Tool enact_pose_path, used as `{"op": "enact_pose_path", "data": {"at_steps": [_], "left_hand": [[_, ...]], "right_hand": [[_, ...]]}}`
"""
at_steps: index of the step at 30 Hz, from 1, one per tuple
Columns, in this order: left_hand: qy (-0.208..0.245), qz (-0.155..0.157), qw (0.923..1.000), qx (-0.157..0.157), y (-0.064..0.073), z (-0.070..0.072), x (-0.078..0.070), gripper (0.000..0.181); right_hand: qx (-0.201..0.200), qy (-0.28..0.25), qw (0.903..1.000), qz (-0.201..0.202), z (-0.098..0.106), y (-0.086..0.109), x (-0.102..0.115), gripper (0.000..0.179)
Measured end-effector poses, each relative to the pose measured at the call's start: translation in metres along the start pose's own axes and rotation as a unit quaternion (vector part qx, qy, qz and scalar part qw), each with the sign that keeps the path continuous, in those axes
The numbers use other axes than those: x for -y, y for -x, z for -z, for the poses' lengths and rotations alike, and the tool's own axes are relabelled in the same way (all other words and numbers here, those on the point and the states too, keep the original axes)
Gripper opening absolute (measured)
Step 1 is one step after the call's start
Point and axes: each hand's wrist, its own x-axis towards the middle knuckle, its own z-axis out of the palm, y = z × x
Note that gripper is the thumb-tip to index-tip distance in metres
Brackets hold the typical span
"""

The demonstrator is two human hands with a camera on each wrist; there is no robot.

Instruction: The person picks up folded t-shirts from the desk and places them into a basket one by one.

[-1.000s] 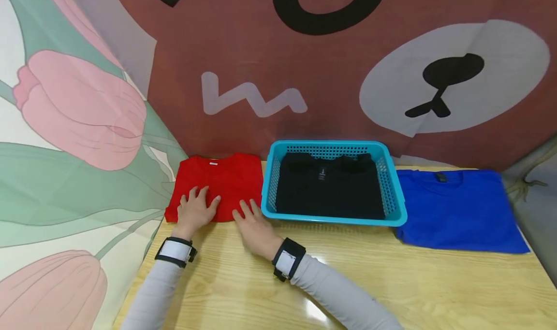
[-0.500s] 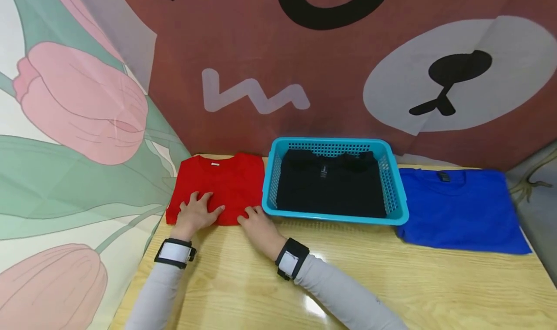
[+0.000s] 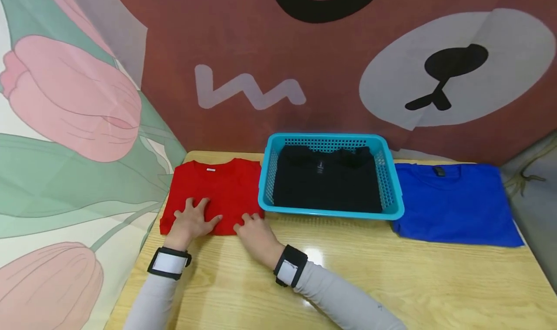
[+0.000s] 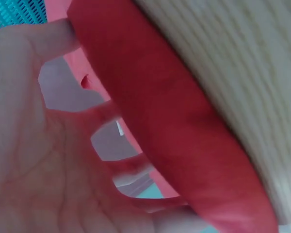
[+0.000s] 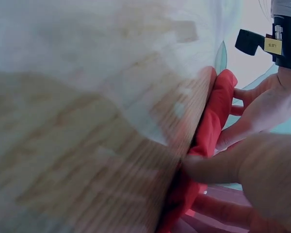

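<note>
- Head view first: since a second ago the folded red shirt (image 3: 226,185) has slid toward the person, and I now see a bare strip of counter (image 3: 370,267) behind its collar.
- Its near edge, level with the front of the turquoise basket (image 3: 330,213) back then, now lies nearer the person than that rim does.
- The basket, with a folded black shirt (image 3: 326,185) in it, and the folded blue shirt (image 3: 461,207) to its right keep their places on the counter (what small shift I see there looks like the camera's own).
- The right hand (image 3: 258,236) had its fingers stretched out and spread a second ago; they are bent now.
- From the right wrist I watch its thumb (image 5: 203,168) against the front fold and its other fingers over the top, so it pinches the red shirt's near edge, toward the basket side.
- The left hand (image 3: 190,223) has its fingers (image 4: 128,167) wide apart, resting on the left part of the red shirt; from the left wrist they reach over the fold, and I cannot see their tips.
</note>
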Motion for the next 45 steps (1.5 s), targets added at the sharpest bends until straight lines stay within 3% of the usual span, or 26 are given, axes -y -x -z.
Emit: {"op": "enact_pose_path", "data": {"at_steps": [6, 14, 23, 31, 37, 45], "left_hand": [[-0.010, 0.004, 0.9999, 0.000, 0.014, -0.002, 0.002, 0.084], [-0.012, 0.010, 0.9998, 0.011, 0.038, -0.011, 0.002, 0.085], [-0.024, 0.011, 0.9996, 0.012, 0.071, -0.028, -0.008, 0.086], [-0.037, 0.006, 0.9992, 0.013, 0.084, -0.033, -0.018, 0.086], [-0.040, 0.000, 0.9990, 0.021, 0.092, -0.032, -0.020, 0.086], [-0.035, 0.000, 0.9979, 0.054, 0.101, -0.019, -0.013, 0.086]], "right_hand": [[-0.009, -0.031, 0.9992, 0.025, 0.006, 0.004, -0.001, 0.038], [0.004, -0.150, 0.9886, 0.012, 0.016, -0.007, -0.014, 0.052], [0.044, -0.165, 0.9853, 0.010, 0.001, -0.006, -0.014, 0.061], [0.070, -0.171, 0.9828, -0.009, -0.006, 0.002, -0.018, 0.080], [0.096, -0.175, 0.9798, -0.010, -0.008, 0.011, -0.019, 0.080], [0.088, -0.156, 0.9839, -0.002, -0.007, 0.023, -0.012, 0.080]]}}
